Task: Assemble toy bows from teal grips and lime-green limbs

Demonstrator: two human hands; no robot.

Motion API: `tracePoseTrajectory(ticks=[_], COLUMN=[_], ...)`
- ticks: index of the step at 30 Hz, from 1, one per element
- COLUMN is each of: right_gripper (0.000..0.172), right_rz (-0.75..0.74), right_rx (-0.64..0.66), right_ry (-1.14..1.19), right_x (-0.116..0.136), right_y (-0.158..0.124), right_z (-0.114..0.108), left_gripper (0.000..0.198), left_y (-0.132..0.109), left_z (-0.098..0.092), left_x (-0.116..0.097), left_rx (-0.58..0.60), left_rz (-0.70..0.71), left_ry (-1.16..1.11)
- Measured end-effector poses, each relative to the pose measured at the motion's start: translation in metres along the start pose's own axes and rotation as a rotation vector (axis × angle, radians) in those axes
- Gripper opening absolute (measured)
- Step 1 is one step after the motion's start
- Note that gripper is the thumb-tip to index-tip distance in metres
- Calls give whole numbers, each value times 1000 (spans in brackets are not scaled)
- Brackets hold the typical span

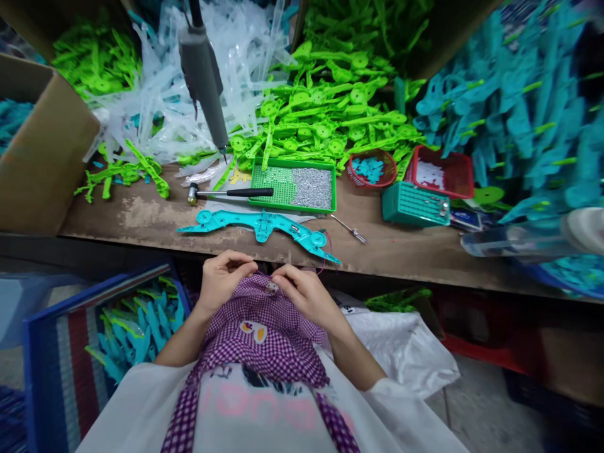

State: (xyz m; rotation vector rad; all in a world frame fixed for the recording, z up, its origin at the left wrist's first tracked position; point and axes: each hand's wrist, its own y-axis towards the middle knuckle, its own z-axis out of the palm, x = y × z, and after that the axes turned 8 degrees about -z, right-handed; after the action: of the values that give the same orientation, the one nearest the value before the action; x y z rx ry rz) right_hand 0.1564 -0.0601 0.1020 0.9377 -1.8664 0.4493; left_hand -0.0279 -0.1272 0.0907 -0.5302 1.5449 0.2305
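My left hand (224, 281) and my right hand (302, 289) are close together in front of the bench edge, above a purple checked apron (255, 308). Each has thumb and fingers pinched; whatever lies between the fingertips is too small to make out. Just beyond them, a long curved turquoise plastic part (264, 220) lies on the bench, with small metal pieces on its right half. A thin reddish wire (330, 242) loops from its right end and hangs down behind my right hand. Behind the part lie a hammer (236, 192) and a small screwdriver (349, 228).
A grey electric screwdriver (205, 88) hangs above the bench. Behind are a green tray (283, 204) of screws, a red basket (394, 173), a red bin (467, 179), a teal box (410, 204) and heaps of green parts (325, 119). A blue crate (35, 365) stands at left.
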Motion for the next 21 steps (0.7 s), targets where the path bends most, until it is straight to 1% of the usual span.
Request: tracePoseTrajectory(ticks=[3, 5, 7, 8, 9, 10, 11, 12, 13, 14, 16, 17, 19, 21], right_gripper=[26, 26, 26, 27, 28, 28, 29, 29, 29, 29, 28, 28, 28, 28], right_rz=[4, 15, -8, -30, -48, -55, -54, -46, -39, -33, -41, -56, -105, -152], right_rx=[14, -29, -143, -222, -301, -367, -411, -425, -426, -428, -462, -490, -528, -508], right_ry=[-208, -310, -320, -305, -290, -281, -278, -276, -275, -273, -268, -265, -268, -292], right_x=[-17, -31, -44, -52, -59, -68, -76, -84, -92, -98, -107, -110, -113, -113], right_y=[9, 19, 30, 37, 43, 49, 55, 59, 62, 63, 62, 60, 56, 53], right_z=[-11, -16, -20, -21, -20, -19, -16, -12, -8, -3, 5, 8, 12, 12], left_gripper=[16, 23, 46, 59, 67, 68, 66, 61, 56, 50, 39, 36, 36, 41], left_y=[15, 24, 32, 35, 38, 40, 44, 47, 50, 53, 59, 61, 63, 64], left_z=[12, 17, 19, 19, 19, 19, 18, 19, 19, 21, 24, 27, 33, 39], left_x=[13, 23, 32, 36, 40, 43, 46, 48, 49, 50, 50, 49, 49, 49], left_rx=[-18, 30, 96, 99, 66, 3, -68, -126, -159, -169, -142, -127, -124, -150], left_rz=[-18, -46, -114, -154, -192, -228, -267, -314, -366, -416, -479, -485, -457, -403], left_ry=[-45, -52, -101, -150, -209, -271, -330, -385, -441, -494, -577, -599, -591, -552])
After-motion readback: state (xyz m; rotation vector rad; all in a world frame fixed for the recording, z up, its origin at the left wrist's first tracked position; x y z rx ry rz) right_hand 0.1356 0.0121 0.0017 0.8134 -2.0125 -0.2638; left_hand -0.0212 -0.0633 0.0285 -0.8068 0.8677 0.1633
